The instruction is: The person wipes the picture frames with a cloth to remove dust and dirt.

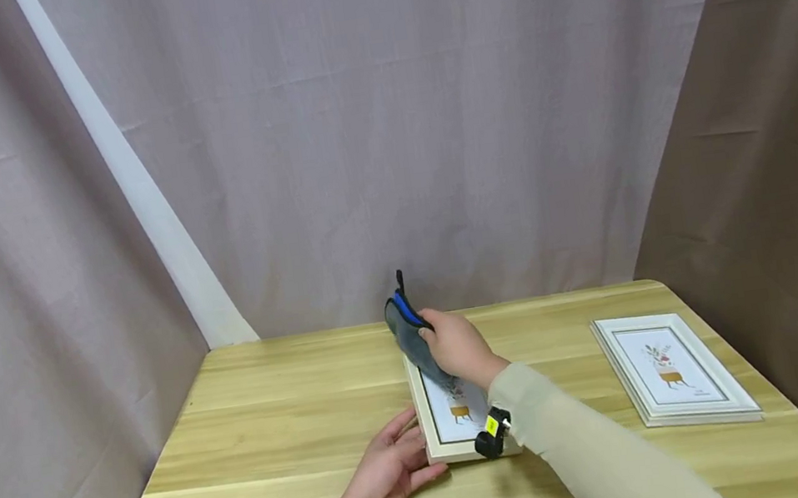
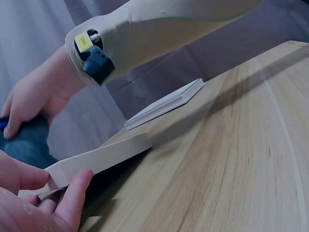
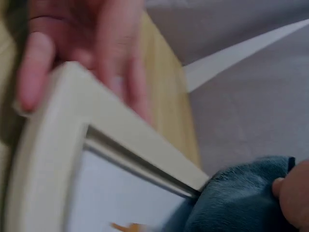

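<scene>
A cream-white picture frame [image 1: 427, 422] with a potted-plant print stands in front of me at the table's middle. My left hand [image 1: 392, 473] grips its near left corner, fingers and thumb on either side of the edge. In the left wrist view, the frame's near edge [image 2: 108, 157] appears tilted up, with dark shadow beneath. My right hand [image 1: 460, 349] holds a grey-blue plush cloth [image 1: 411, 338] with black-and-blue trim and a black loop. This cloth lies against the far left part of the frame and covers some of the print. In the right wrist view the plush cloth [image 3: 236, 193] touches the frame's side.
At the right side of the wooden table [image 1: 279, 433] lies a stack of similar white picture frames [image 1: 675, 368], the top one face up. Grey curtains [image 1: 391, 132] hang behind the table and along both sides. My right forearm crosses the near right area.
</scene>
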Demonstrator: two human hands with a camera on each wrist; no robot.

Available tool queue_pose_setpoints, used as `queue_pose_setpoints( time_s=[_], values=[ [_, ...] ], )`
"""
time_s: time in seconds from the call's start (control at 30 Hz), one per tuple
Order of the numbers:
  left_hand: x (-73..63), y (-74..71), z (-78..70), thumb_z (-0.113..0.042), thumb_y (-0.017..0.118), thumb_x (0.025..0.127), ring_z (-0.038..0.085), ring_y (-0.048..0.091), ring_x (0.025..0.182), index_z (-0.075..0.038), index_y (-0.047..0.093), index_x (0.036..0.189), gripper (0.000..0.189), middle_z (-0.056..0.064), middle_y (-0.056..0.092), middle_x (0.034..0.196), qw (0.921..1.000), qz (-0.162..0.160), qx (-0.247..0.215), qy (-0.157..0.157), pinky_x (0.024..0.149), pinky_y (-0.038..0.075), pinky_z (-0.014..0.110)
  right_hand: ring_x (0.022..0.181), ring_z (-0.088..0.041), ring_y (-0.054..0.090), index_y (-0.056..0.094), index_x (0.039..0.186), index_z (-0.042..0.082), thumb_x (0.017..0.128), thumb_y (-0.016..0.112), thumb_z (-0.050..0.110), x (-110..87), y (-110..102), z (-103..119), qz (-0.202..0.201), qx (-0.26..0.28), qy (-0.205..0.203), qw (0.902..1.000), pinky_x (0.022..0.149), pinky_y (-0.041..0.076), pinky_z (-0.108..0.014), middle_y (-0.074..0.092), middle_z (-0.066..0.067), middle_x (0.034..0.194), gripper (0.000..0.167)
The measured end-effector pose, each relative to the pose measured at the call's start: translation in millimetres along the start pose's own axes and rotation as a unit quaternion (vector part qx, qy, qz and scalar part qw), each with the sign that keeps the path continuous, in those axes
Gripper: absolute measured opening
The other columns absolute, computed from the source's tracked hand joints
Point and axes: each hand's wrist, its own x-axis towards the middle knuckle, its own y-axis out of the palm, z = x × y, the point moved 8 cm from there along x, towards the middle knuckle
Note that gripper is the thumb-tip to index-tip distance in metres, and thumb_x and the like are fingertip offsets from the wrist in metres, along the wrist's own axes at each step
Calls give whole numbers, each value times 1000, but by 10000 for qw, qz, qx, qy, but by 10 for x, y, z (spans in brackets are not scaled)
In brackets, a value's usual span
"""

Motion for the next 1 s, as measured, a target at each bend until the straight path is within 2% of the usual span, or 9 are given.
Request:
queue_pose_setpoints(
  time_s=[0.13, 0.3, 0.43, 0.6, 0.8, 1.0],
  values=[
    [-9, -7, 60, -5, 62, 110, 31, 76, 115, 2, 29, 170, 69, 25, 71, 137, 9999, -38, -81, -101, 89, 66, 45, 113, -35, 74, 67, 142, 1, 112, 63, 10, -123, 241, -3, 592, 18, -100, 9982, 96, 60, -54, 76, -19, 127, 31],
    [4, -6, 79, -4, 61, 111, 31, 76, 114, 5, 31, 169, 66, 24, 72, 134, 9996, -102, -146, -198, 89, 66, 42, 109, -34, 75, 66, 141, 0, 112, 62, 12, -210, 370, -12, 940, -91, -208, 9953, 94, 61, -53, 77, -19, 122, 31],
    [7, -18, 57, -3, 60, 112, 31, 76, 113, 5, 35, 167, 62, 24, 73, 132, 9993, -166, -194, -257, 89, 66, 41, 104, -31, 75, 67, 140, 1, 112, 63, 12, -222, 399, -16, 1007, -122, -214, 9946, 91, 61, -52, 77, -17, 117, 30],
    [-15, -26, 52, -5, 60, 111, 31, 75, 114, 4, 34, 168, 63, 23, 73, 132, 9992, -216, -157, -300, 90, 66, 42, 105, -31, 75, 67, 140, 1, 112, 63, 13, -236, 399, -26, 1068, -121, -181, 9940, 93, 61, -51, 77, -17, 118, 30],
    [-26, -10, 19, -3, 60, 109, 31, 72, 121, 3, 26, 171, 71, 23, 65, 145, 9997, -12, -79, -231, 96, 64, 45, 108, -34, 74, 66, 140, -1, 112, 62, 13, -229, 339, -26, 1106, -63, -123, 9938, 95, 60, -54, 76, -19, 121, 31],
    [-25, 3, -1, 1, 59, 109, 28, 72, 121, 1, 22, 173, 75, 25, 58, 155, 9997, 143, -43, -180, 94, 64, 43, 115, -36, 73, 63, 145, -2, 114, 60, 15, -200, 291, -42, 1066, -115, -104, 9942, 99, 59, -54, 74, -21, 128, 35]
  ],
)
